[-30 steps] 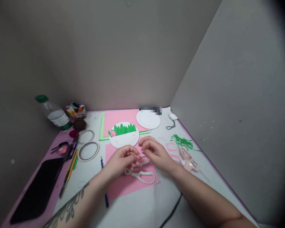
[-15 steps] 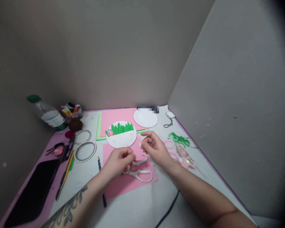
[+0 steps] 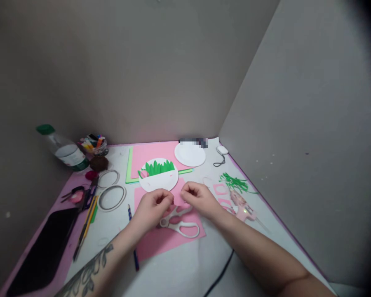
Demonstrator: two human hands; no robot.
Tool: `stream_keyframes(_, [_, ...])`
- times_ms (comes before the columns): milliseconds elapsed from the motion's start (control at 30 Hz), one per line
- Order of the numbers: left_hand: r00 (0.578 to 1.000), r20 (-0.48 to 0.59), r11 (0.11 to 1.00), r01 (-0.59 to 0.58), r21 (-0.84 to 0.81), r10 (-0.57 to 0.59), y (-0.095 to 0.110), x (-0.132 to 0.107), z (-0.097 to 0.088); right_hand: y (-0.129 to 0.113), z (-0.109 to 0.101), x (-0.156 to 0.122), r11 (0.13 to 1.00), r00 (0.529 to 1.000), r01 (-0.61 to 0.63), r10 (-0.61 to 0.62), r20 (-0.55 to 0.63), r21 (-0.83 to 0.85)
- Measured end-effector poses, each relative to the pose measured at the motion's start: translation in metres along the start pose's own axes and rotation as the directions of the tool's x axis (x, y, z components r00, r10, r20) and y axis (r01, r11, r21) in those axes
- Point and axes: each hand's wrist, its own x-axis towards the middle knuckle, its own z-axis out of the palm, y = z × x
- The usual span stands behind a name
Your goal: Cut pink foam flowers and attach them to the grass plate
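Observation:
My left hand [image 3: 153,208] and my right hand [image 3: 198,199] meet over a pink paper sheet [image 3: 170,239]. Both have their fingers pinched together on a small pink paper piece [image 3: 178,197] held between them. Just below the hands lie white-handled scissors [image 3: 179,222] on the pink sheet. Right behind the hands sits a white paper plate with green paper grass [image 3: 158,175] and a small pink shape at its left.
A plain white plate [image 3: 190,154] lies further back. Left: a water bottle [image 3: 64,150], a marker cup [image 3: 92,144], two tape rings [image 3: 111,197], pencils [image 3: 85,227], small scissors [image 3: 78,194], a black phone [image 3: 41,255]. Right: green paper shreds [image 3: 235,182], pink scraps [image 3: 221,189], a glue gun [image 3: 244,208] and its cable [image 3: 218,276].
My right hand, raised and apart half a second ago, has come down and left to meet my left hand over the small pink piece. The view has shifted slightly.

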Motion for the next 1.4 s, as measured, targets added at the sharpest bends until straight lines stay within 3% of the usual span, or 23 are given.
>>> stream_keyframes(200, [0.999,0.031,0.999,-0.04,0.029,0.039,-0.003,0.001,0.002,0.0,0.001,-0.002,1.0,0.999,-0.026,0.026,0.023,-0.007])
stream_keyframes(433, [0.999,-0.042,0.999,-0.023,0.029,0.024,-0.003,-0.001,-0.001,0.004,-0.003,0.002,0.999,0.999,0.025,-0.026,-0.033,-0.026])
stream_keyframes(600, [0.996,-0.092,1.0,-0.007,0.001,0.007,0.002,-0.002,-0.001,0.007,0.001,-0.001,0.998,0.996,-0.015,0.01,0.087,0.06])
stream_keyframes(733, [0.994,-0.107,1.0,0.003,-0.014,-0.005,0.001,-0.002,0.0,0.009,0.005,-0.003,1.0,0.989,0.004,-0.005,0.151,0.008])
stream_keyframes(933, [0.997,-0.071,1.0,-0.011,-0.001,0.01,0.002,-0.001,-0.003,0.013,0.005,-0.001,1.0,0.997,-0.006,0.005,0.072,0.008])
stream_keyframes(1100, [0.987,-0.13,0.995,-0.098,-0.037,0.092,0.003,0.002,-0.007,0.015,0.006,-0.001,1.0,0.999,-0.017,0.018,0.048,-0.007])
stream_keyframes(1200, [0.989,-0.091,0.994,-0.113,0.006,0.113,0.002,0.002,-0.008,0.015,0.009,-0.002,0.999,0.994,-0.042,0.043,0.1,-0.014])
stream_keyframes(1267, [0.987,-0.097,0.991,-0.126,0.031,0.129,0.002,0.004,-0.014,0.014,0.009,-0.004,0.993,0.986,-0.001,0.021,0.167,-0.119])
stream_keyframes(1333, [0.972,-0.176,0.988,-0.155,0.026,0.157,0.002,0.006,-0.026,0.012,0.01,-0.007,0.947,0.956,0.116,-0.024,0.291,-0.301])
stream_keyframes(1400, [0.943,-0.284,0.982,-0.186,-0.011,0.175,0.004,0.009,-0.043,0.011,0.011,-0.011,0.836,0.904,0.263,-0.038,0.426,-0.482])
